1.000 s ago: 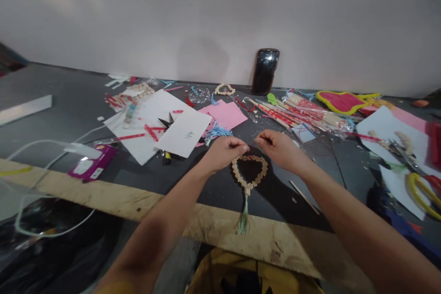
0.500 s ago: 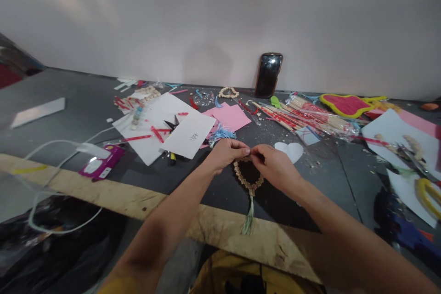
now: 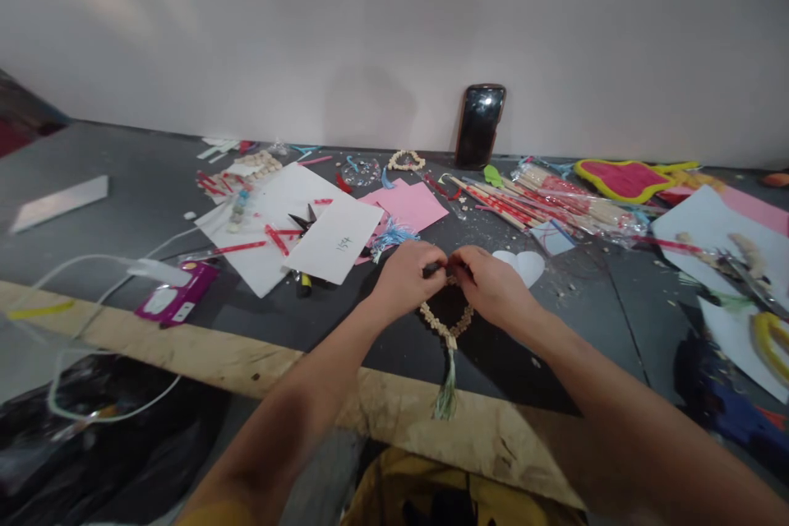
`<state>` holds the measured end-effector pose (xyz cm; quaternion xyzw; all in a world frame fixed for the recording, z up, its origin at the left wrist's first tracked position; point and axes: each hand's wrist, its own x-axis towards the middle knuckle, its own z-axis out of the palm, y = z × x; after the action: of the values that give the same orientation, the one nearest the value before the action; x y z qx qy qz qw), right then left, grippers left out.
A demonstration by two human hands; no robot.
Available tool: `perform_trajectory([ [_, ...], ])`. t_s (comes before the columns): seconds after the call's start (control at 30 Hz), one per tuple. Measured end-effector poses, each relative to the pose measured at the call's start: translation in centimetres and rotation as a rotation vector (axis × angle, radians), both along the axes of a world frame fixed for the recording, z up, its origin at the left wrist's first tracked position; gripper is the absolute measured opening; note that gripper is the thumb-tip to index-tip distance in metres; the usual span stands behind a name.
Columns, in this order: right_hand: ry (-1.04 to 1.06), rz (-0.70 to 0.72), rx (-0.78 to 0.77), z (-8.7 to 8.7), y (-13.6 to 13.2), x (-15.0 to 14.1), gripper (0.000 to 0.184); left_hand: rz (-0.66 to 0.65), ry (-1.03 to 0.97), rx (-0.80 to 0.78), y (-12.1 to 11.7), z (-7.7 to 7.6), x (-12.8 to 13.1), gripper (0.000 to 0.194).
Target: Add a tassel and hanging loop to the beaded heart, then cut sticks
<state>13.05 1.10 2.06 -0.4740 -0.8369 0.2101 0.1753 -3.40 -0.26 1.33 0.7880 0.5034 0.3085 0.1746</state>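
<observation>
Steadily now | beaded loop (image 3: pixel 439 327) on the tabletop (image 3: pixel 363 329), tassel (image 3: pixel 446 394) toward the person | left hand (image 3: pixel 410 275), right hand (image 3: pixel 493 279) pinched closed at its top, contents hidden from me | best: small, even finger movements, beads flat

phone (image 3: pixel 480 125) behind beaded loop (image 3: pixel 439 326) (tassel (image 3: pixel 446 394) on table edge (image 3: pixel 400 396)); card (image 3: pixel 336 238) left, sticks (image 3: pixel 500 209) right.

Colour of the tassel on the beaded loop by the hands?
Pale green tassel, best seen in the head view.
</observation>
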Motion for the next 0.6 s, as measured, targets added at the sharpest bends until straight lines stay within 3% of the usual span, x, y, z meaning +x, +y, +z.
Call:
perform_trajectory([
  [0.2,0.026,0.017,-0.059,-0.1,1.0,-0.2,0.017,-0.01,0.117,0.098,0.0,-0.2,0.0,0.013],
  [0.37,0.049,0.026,-0.108,0.3,1.2,-0.2,0.014,0.057,0.194,0.08,0.0,-0.7,-0.2,0.017],
  [0.6,0.122,-0.033,-0.118,0.4,1.5,-0.2,0.012,0.057,0.125,0.037,0.3,-0.9,-0.3,0.018],
])
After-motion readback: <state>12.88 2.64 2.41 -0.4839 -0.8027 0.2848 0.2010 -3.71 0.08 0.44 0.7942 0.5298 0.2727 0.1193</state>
